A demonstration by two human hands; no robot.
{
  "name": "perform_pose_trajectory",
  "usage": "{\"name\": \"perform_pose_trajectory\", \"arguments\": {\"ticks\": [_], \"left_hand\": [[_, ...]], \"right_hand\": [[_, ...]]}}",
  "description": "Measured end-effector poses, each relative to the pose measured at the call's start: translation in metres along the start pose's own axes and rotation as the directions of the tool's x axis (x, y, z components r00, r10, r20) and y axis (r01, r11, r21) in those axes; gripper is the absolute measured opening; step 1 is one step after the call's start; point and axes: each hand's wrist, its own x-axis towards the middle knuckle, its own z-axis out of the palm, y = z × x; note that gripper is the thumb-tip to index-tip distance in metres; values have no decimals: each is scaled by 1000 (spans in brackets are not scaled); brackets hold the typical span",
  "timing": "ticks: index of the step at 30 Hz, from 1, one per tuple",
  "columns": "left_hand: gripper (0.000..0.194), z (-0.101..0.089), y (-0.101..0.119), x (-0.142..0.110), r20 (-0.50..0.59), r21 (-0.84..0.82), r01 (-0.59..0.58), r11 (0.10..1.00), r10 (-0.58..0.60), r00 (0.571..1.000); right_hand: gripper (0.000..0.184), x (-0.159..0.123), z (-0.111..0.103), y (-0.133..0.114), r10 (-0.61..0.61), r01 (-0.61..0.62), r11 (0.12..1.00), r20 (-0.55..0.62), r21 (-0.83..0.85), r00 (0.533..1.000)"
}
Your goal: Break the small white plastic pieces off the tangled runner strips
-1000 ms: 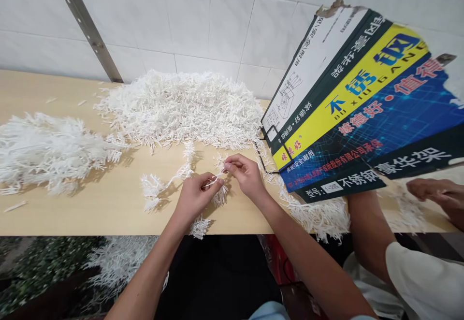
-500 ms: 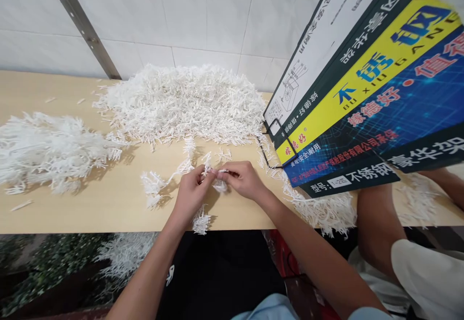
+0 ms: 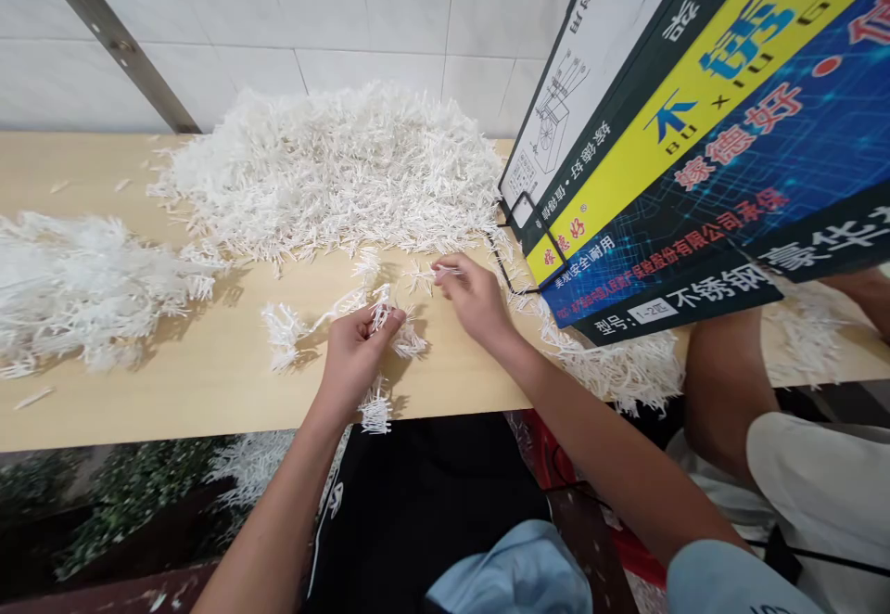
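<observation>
My left hand [image 3: 358, 345] pinches a white branched plastic strand [image 3: 381, 310] between thumb and fingers. Parts of this strand hang around the hand, down past the table's front edge and out to its left. My right hand [image 3: 469, 294] is apart from it, to the right. Its thumb and fingertips are closed at a few loose white pieces [image 3: 421, 275] on the table; whether it grips one is hard to make out. Behind both hands lies a large heap of white pieces [image 3: 348, 178].
A second white bunch [image 3: 90, 289] lies at the left on the table [image 3: 229, 382]. A printed cardboard box [image 3: 660, 159] stands at the right, with more white strands [image 3: 626, 364] below it. Beyond it shows another person's arm [image 3: 730, 382]. A metal bracket [image 3: 118, 44] meets the tiled wall.
My right hand has parted from my left and moved up and right to the loose pieces. The left still holds the strand. The view has shifted slightly.
</observation>
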Motion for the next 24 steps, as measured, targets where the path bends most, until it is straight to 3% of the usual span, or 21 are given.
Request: {"name": "perform_pose_trajectory", "arguments": {"ticks": [3,7,9,13,16,20,22,24], "left_hand": [[46,1,0,2,-19,-60,22,998,-23,1000],[49,0,-2,6,-38,-113,20,993,-25,999],[51,-1,-2,7,-49,-127,19,992,-26,998],[42,1,1,5,-42,-152,42,987,-49,998],[38,5,4,2,15,-97,78,992,-77,997],[30,6,2,1,48,-44,52,998,-50,998],[29,5,-1,2,13,-62,47,997,-47,999],[29,2,-2,3,-16,-93,63,994,-65,998]], "right_hand": [[35,-10,1,-13,-181,210,969,204,-132,962],[33,-18,1,-17,-203,245,969,427,-44,881],[30,-19,2,-15,-191,256,964,472,-77,861],[18,-18,5,-11,-140,192,977,401,-94,905],[25,-15,3,-8,-52,34,997,320,63,946],[33,-7,1,-1,138,-169,947,129,273,982],[29,-5,0,-2,131,-136,966,38,220,991],[37,-6,1,-6,19,-26,995,75,96,997]]}}
